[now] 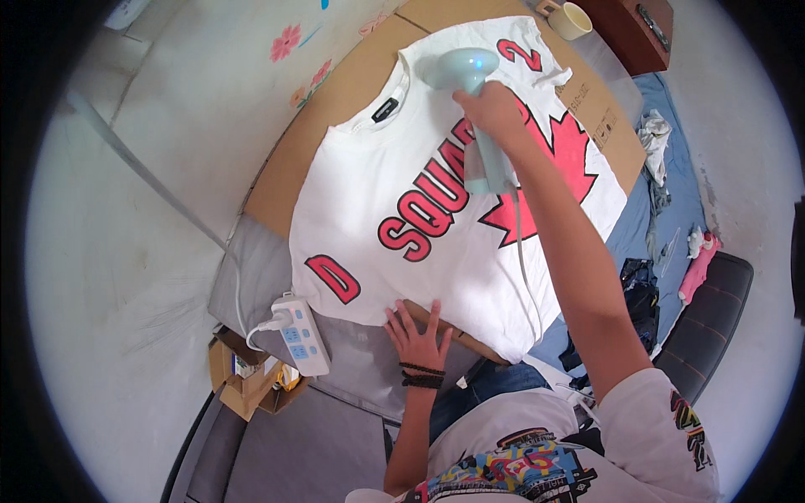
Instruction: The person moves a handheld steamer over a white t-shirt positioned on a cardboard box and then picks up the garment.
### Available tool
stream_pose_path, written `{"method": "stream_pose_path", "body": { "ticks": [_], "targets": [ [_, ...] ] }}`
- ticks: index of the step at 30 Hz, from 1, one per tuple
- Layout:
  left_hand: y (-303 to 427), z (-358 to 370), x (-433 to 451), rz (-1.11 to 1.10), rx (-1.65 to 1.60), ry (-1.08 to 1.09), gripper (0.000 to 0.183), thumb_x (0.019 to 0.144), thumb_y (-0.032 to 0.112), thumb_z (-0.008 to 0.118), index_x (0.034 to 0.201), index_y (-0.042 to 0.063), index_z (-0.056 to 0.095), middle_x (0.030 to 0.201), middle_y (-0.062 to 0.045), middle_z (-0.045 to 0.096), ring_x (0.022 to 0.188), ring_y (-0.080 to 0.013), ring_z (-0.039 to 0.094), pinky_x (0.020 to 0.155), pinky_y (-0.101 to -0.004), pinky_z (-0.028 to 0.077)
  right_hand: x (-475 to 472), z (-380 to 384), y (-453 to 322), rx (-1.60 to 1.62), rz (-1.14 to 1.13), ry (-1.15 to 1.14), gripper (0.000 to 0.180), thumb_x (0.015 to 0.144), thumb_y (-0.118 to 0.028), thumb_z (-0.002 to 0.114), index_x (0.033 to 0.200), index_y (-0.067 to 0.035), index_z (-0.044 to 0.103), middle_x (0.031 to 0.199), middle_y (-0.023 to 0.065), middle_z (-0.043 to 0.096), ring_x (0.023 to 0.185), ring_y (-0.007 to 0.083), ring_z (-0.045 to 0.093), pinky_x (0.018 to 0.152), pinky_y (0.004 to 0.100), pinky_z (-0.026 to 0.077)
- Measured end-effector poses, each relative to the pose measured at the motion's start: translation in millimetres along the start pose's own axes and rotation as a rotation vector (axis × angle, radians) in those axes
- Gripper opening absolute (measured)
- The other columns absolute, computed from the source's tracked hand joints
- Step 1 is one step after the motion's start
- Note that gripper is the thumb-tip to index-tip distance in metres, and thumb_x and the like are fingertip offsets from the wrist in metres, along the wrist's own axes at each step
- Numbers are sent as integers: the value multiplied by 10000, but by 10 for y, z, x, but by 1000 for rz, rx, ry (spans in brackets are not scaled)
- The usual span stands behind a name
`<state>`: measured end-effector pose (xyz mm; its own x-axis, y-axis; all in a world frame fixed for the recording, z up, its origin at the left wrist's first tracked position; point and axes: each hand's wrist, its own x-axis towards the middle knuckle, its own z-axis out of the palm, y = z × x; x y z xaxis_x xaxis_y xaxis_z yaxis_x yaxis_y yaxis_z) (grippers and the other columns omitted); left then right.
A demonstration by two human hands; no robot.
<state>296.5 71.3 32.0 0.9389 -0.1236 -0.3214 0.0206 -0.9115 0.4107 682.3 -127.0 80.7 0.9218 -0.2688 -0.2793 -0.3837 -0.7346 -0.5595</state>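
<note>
A white T-shirt [352, 195] with red lettering and a red maple leaf lies spread on a sheet of cardboard [277, 182]. My right hand [500, 116] is closed round the handle of a pale green handheld garment steamer [487, 166]. The steamer's head is over the shirt's upper part, right of the neckline; whether it touches the cloth I cannot tell. A blue light glows on it, and its cord trails down across the leaf print. My left hand [418, 336], fingers apart, rests on the shirt's edge nearest me and holds nothing.
A white power strip [302, 336] with a plug in it sits left of the shirt. Below it stands an opened cardboard box [251, 383]. A cream mug [569, 21] is at the far right, near a dark red box [635, 31]. Clothes lie on blue fabric [673, 170] beside a black chair [707, 317].
</note>
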Motion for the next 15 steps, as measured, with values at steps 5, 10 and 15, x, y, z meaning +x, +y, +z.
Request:
{"method": "stream_pose_path", "body": {
  "ticks": [5,10,15],
  "targets": [
    [-2,-15,4,-4,1,-3,618,942,496,578,1521,357,410,1612,-305,130,1455,-567,141,1167,-651,175,-348,-59,35,75,13,-34,432,822,-334,722,676,69,670,592,173,655,562,293,682,612,405,556],
    [9,11,11,-12,-13,6,613,939,476,585,1515,350,419,1607,-310,143,1452,-569,149,1166,-653,176,-364,-76,113,71,40,-58,416,814,-317,723,676,71,667,592,174,651,536,287,672,598,402,553],
    [6,11,3,-19,-10,5,609,927,456,605,1502,343,441,1604,-310,155,1447,-570,163,1164,-654,184,-116,-84,96,34,8,-54,426,824,-324,721,730,88,671,638,180,672,572,279,687,611,399,555]
  ]
}}
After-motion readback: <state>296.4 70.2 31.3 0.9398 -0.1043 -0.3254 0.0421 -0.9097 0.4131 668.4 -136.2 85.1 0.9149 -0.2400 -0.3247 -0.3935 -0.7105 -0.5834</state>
